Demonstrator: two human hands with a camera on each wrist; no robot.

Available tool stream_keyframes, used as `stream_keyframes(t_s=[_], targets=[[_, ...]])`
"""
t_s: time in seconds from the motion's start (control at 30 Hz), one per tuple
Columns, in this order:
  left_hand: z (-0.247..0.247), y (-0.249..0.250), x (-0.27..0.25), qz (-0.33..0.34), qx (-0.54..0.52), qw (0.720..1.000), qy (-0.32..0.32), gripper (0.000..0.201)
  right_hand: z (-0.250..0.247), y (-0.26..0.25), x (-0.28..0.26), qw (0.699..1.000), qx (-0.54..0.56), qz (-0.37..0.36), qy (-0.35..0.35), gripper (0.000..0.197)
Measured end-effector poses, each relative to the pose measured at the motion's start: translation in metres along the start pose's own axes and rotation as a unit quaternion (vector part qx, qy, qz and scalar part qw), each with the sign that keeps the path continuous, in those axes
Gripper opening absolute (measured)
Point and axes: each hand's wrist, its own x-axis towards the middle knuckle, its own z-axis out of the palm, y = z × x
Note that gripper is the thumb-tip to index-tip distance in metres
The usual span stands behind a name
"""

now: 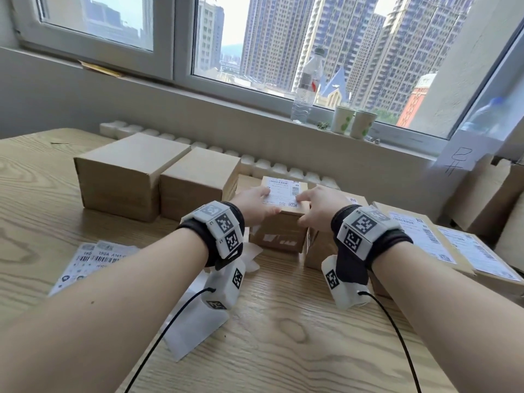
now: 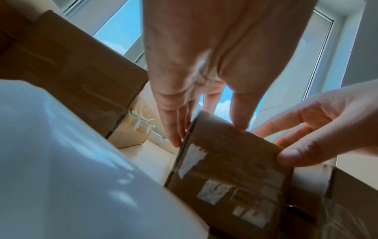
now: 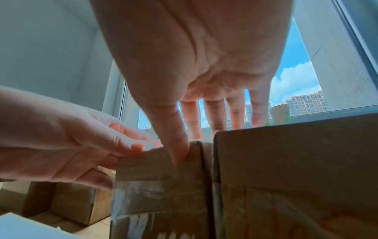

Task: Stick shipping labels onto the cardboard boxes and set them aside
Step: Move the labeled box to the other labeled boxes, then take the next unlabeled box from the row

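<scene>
Now smoothing a label (image 1: 282,194) flat onto the top of the small box (image 1: 279,231) at the middle of the table (image 1: 283,336), right beside an already labelled box (image 1: 320,248). Left hand (image 1: 252,204) and right hand (image 1: 319,207) both pressing with fingers straight and slightly spread, thumbs resting against the near face. Probably next: gripping both sides, then lifting it toward the labelled flat boxes (image 1: 442,245) on the right.

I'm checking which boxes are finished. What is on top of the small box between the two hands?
A white shipping label lies on the small box. The left hand and right hand rest their fingers on it, hiding its side edges, so whether it is fully stuck is unclear.
</scene>
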Motion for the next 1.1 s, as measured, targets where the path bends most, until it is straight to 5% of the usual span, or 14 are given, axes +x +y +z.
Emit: stream_keyframes(t_s=[0.13, 0.27, 0.43, 0.7, 1.1], targets=[[-0.01, 0.001, -0.007, 0.021, -0.018, 1.0, 0.006, 0.058, 0.002, -0.004, -0.007, 0.999, 0.039, 0.007, -0.003, 0.049], [-0.043, 0.001, -0.017, 0.059, -0.061, 0.992, 0.094, 0.043, -0.01, -0.019, -0.01, 0.995, 0.086, -0.024, 0.047, 0.046], [-0.092, -0.026, -0.022, -0.006, -0.098, 0.98, 0.175, 0.034, -0.014, -0.059, 0.0, 0.976, 0.208, -0.047, 0.048, 0.042], [-0.105, -0.062, -0.023, -0.076, -0.073, 0.984, 0.14, 0.039, 0.014, -0.126, 0.018, 0.962, 0.261, -0.075, -0.023, 0.042], [-0.107, -0.071, -0.009, -0.082, -0.01, 0.981, 0.175, 0.043, 0.019, -0.134, 0.033, 0.967, 0.244, -0.023, 0.063, 0.028]])
